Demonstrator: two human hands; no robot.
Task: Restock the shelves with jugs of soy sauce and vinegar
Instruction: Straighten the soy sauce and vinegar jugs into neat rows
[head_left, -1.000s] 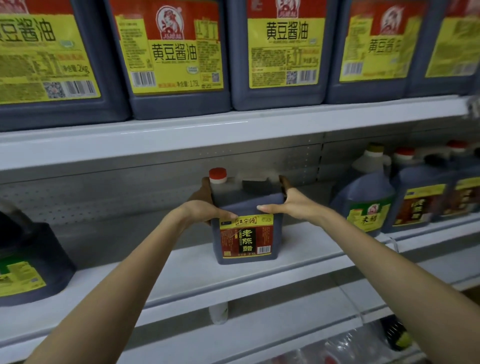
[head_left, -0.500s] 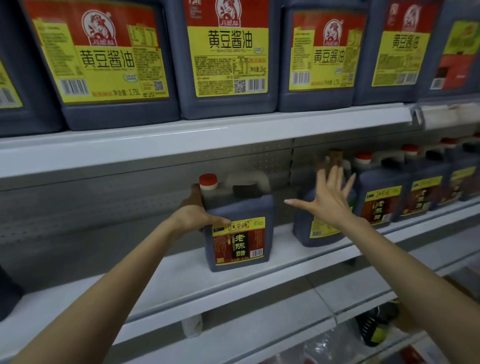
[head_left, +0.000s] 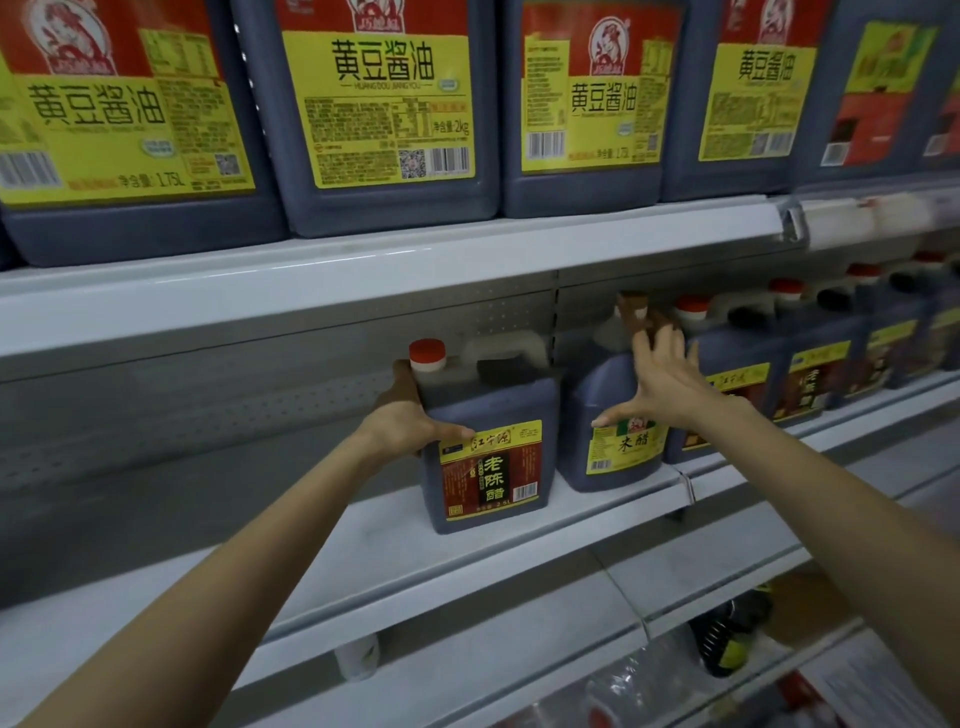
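A dark vinegar jug (head_left: 488, 467) with a red cap and a red-and-yellow label stands upright on the middle white shelf (head_left: 363, 551). My left hand (head_left: 405, 423) grips its left upper side, thumb lying across the front above the label. To its right stands a rounder rice vinegar jug (head_left: 602, 447) with a yellow label. My right hand (head_left: 662, 382) is spread flat, fingers straight, against that jug's upper front.
Big soy sauce jugs (head_left: 379, 109) with yellow labels fill the upper shelf (head_left: 395, 265). A row of red-capped vinegar jugs (head_left: 800, 374) runs along the middle shelf to the right. The middle shelf's left part holds nothing. Bottles (head_left: 727, 639) sit on the lower shelves.
My right hand left the dark jug's right side and moved right onto the rice vinegar jug. The view shifted right. My left hand kept its hold on the dark jug.
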